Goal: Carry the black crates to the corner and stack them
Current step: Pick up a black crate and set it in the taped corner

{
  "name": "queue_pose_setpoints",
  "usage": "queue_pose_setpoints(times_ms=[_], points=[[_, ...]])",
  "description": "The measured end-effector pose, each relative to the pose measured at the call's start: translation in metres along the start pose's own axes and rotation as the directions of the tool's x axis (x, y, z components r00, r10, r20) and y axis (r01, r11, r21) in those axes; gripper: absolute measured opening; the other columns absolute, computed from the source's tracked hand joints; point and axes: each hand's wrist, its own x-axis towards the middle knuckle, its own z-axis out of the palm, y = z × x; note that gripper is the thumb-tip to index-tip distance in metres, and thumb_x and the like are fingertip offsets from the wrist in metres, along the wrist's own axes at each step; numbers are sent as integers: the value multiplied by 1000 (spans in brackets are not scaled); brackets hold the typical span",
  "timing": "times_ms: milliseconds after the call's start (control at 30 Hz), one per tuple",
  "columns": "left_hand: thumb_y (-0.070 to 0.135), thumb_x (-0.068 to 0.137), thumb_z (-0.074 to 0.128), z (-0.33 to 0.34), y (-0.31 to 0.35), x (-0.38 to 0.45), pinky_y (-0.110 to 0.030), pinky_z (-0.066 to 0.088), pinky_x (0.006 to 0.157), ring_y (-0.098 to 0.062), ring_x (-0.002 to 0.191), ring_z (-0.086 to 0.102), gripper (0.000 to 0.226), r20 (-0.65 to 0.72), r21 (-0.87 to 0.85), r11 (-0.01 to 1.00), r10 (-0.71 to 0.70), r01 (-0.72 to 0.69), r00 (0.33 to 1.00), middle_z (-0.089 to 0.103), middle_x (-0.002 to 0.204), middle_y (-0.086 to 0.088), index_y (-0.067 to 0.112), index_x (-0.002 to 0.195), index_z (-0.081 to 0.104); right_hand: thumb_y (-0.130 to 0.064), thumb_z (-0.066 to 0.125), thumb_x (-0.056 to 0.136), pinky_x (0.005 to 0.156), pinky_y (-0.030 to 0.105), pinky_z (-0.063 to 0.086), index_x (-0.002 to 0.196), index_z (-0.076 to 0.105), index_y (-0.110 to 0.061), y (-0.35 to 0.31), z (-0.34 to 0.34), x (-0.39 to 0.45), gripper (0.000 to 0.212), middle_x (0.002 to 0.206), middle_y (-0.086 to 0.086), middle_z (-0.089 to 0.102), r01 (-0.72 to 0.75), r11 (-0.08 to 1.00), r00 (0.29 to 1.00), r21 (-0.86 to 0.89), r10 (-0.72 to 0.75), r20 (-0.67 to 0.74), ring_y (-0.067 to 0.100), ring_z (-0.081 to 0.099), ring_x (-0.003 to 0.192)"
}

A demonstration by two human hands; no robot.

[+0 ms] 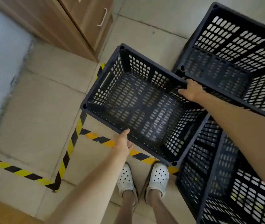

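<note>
An empty black perforated crate (138,101) is in the middle of the head view, over the tiled floor. My left hand (123,143) holds its near long rim, thumb up against the edge and fingers under it. My right hand (190,91) grips the far long rim near the right corner, fingers curled over the edge. A second black crate (235,50) stands at the upper right, touching the held one. A third black crate (225,183) sits at the lower right.
A wooden cabinet (73,25) with a drawer handle stands at the upper left, beside a pale wall (1,59). Yellow-and-black tape (68,147) marks lines on the floor. My feet in white clogs (143,178) stand just behind the held crate.
</note>
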Motion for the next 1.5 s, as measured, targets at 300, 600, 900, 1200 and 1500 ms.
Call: queue_pose_setpoints(times_ms=[300, 600, 900, 1200, 1500], points=[[21, 92, 65, -7, 10, 14, -27, 55, 69, -23, 93, 58, 46, 24, 33, 999, -15, 14, 1000, 55, 113, -18, -1, 129, 49, -46, 57, 88, 108, 47, 36, 150, 26, -16, 0, -14, 9, 75, 149, 16, 36, -44, 978, 996, -203, 58, 67, 37, 29, 138], [23, 93, 62, -46, 23, 0, -26, 50, 57, -24, 91, 57, 44, -131, 183, 980, 102, -77, 986, 58, 110, -11, 7, 131, 46, -39, 56, 91, 111, 41, 36, 151, 22, -3, -10, -8, -34, 78, 152, 19, 33, -147, 976, 934, -162, 191, 303, 36, 40, 134], [19, 97, 54, -111, 50, -61, -37, 53, 77, -37, 103, 64, 43, -125, 404, 881, 322, -248, 939, 60, 108, -17, 1, 135, 42, -36, 51, 93, 109, 39, 40, 149, 30, -8, -36, -18, -114, 66, 147, 16, 42, -83, 961, 930, -262, 169, 326, 31, 46, 128], [22, 97, 54, -210, 51, -128, -34, 51, 83, -30, 110, 58, 45, -160, 389, 877, 366, -282, 917, 54, 127, -15, 6, 137, 41, -28, 48, 99, 100, 38, 48, 143, 35, 4, -125, -38, -218, 56, 139, 24, 50, -38, 941, 906, -335, 173, 385, 34, 56, 121], [16, 100, 48, -337, 58, -155, -35, 48, 88, -33, 119, 55, 47, -233, 268, 925, 335, -271, 913, 48, 133, -18, 4, 142, 32, -26, 49, 99, 74, 32, 54, 142, 35, 0, -253, -20, -283, 53, 148, 21, 39, 114, 917, 898, -381, 69, 436, 34, 59, 115]])
